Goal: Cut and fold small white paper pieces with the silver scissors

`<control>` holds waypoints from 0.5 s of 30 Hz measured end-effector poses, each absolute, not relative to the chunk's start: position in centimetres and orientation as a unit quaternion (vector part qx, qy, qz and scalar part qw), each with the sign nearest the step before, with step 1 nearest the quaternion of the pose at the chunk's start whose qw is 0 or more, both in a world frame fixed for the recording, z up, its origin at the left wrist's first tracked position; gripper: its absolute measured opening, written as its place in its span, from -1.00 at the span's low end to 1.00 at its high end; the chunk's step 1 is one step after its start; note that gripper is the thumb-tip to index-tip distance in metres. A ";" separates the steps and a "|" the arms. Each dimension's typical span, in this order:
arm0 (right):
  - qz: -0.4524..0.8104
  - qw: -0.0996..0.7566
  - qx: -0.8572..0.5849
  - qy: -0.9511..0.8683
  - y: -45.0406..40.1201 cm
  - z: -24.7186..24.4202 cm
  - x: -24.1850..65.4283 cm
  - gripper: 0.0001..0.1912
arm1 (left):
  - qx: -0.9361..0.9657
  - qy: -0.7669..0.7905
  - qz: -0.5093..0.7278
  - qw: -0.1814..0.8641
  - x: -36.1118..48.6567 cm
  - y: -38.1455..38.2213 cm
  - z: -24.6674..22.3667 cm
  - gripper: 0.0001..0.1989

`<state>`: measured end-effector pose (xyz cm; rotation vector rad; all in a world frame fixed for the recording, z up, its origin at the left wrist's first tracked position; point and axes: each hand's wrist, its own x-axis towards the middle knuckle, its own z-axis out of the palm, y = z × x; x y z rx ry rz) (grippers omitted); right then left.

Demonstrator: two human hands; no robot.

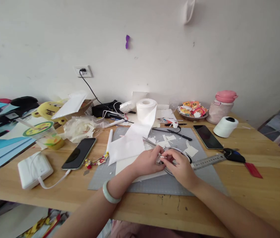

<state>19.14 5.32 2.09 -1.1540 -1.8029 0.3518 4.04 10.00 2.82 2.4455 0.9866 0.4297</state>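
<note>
- Your forearms (90,211) reached in from the bottom edge, a pale green bangle (110,192) on the left one.
- Your right hand (180,167) was pinched nearly closed on a small white piece (163,157), above the gray cutting mat (164,189).
- Your left hand (149,161) curled beside it, fingertips close to the piece; its grip could not be made out.
- Right of your hands lay a steel ruler (209,161); beyond them, paper scraps (191,151) and a white roll (144,110).
- Farther right on the wooden counter (244,201) were a black-screened phone (208,136) and white spool (225,127).
</note>
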 end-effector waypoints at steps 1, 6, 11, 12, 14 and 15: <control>0.130 0.462 -0.469 -0.741 5.3 2.1 19.1 -0.97 | 0.891 0.359 0.150 0.234 4.1 9.9 2.9 -0.73; 0.085 0.431 -0.439 -0.784 5.4 1.9 19.5 -0.93 | 0.882 0.350 0.158 0.274 4.2 10.0 2.8 -0.71; 0.031 0.385 -0.438 -0.812 5.6 1.9 19.6 -0.87 | 0.876 0.352 0.156 0.291 4.2 10.2 2.6 -0.70; 0.021 0.372 -0.442 -0.816 5.5 2.0 19.6 -0.85 | 0.875 0.348 0.159 0.295 4.1 10.2 2.5 -0.70; 0.018 0.360 -0.441 -0.822 5.4 2.3 19.7 -0.82 | 0.873 0.342 0.169 0.305 4.1 10.2 2.5 -0.71; 0.025 0.363 -0.439 -0.822 5.3 2.4 19.8 -0.82 | 0.870 0.341 0.176 0.310 4.1 10.2 2.6 -0.71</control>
